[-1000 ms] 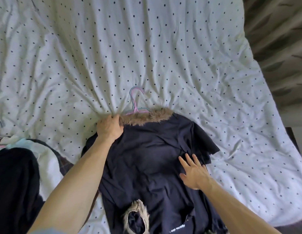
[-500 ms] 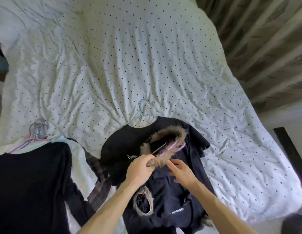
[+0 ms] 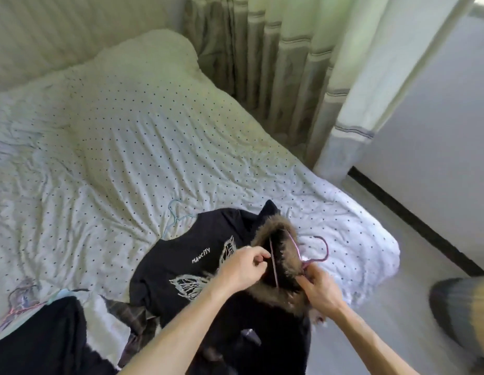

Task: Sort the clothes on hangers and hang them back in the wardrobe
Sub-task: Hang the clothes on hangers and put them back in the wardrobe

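A bed [image 3: 127,147] under a crumpled white sheet with small dark dots fills the left and middle. Pleated pale striped curtains [image 3: 276,77] hang behind its far corner. A grey floor [image 3: 397,307] with a black skirting strip [image 3: 414,220] runs along the right. A blurred dark-and-tan shape [image 3: 462,307] sits at the right edge; what it is cannot be told. At the lower left lie a black garment [image 3: 32,342], a plaid cloth [image 3: 132,318] and a tangle of thin wire hangers [image 3: 21,293]. A black T-shirt printed with pale butterflies and "MANCITY" [image 3: 181,261] lies flat on a light blue wire hanger [image 3: 173,215], and the left forearm crosses its lower edge.

Just right of it, at the bed's near edge, the dark garment with a shaggy brown fur collar [image 3: 276,228] is held up. A thin pink wire hanger [image 3: 327,249] sits inside the collar, its hook curving out to the right above the sheet. The left hand [image 3: 243,266] has curled fingers, thumb and forefinger pinching the collar's left edge beside 1 wire arm. The right hand [image 3: 320,289] grips the hanger's neck below the hook, fingers wrapped round it. The smooth dark body hangs between the 2 forearms.
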The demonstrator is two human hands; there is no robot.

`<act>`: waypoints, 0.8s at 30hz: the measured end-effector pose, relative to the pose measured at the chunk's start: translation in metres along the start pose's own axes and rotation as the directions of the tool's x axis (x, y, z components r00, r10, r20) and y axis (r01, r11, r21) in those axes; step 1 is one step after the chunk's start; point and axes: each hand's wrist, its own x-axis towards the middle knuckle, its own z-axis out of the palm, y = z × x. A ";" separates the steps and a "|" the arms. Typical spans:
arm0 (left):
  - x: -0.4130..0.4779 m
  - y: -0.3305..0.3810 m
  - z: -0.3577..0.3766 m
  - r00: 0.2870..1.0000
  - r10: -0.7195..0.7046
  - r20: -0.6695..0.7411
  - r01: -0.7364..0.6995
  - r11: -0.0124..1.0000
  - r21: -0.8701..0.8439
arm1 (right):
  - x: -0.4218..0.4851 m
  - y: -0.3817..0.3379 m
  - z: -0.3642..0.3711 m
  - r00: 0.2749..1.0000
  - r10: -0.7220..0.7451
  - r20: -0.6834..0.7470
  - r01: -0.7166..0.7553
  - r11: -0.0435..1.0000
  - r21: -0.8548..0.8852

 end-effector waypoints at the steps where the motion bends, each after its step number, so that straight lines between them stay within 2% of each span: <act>1: 0.009 0.018 -0.005 0.998 0.053 -0.036 -0.050 0.996 0.070 | -0.014 0.009 -0.019 0.999 -0.036 -0.029 0.036 0.999 -0.014; 4: 0.029 0.087 -0.011 0.960 0.268 -0.085 -0.229 0.920 0.317 | -0.063 0.034 -0.076 0.989 -0.097 -0.114 0.088 0.993 -0.083; 7: 0.026 0.157 0.005 0.857 0.514 0.033 -0.451 0.718 0.530 | -0.123 0.068 -0.126 0.964 -0.100 -0.247 0.078 0.992 -0.100; 9: 0.013 0.200 0.027 0.789 0.606 0.101 -0.552 0.625 0.552 | -0.167 0.092 -0.154 0.932 -0.083 -0.353 0.076 0.997 -0.034; 13: -0.035 0.273 0.083 0.649 0.752 0.115 -0.709 0.544 0.450 | -0.258 0.137 -0.192 0.823 -0.031 -0.567 0.098 0.991 0.089; 15: -0.061 0.304 0.112 0.634 0.761 0.142 -0.757 0.572 0.316 | -0.298 0.164 -0.201 0.727 0.009 -0.686 0.105 0.987 0.123; 17: -0.087 0.334 0.142 0.579 0.792 0.192 -0.812 0.539 0.223 | -0.338 0.189 -0.204 0.616 0.055 -0.786 0.100 0.984 0.147; 24: -0.172 0.429 0.241 0.265 0.875 0.405 -0.951 0.307 -0.041 | -0.445 0.236 -0.193 0.349 0.200 -0.916 0.042 0.973 0.229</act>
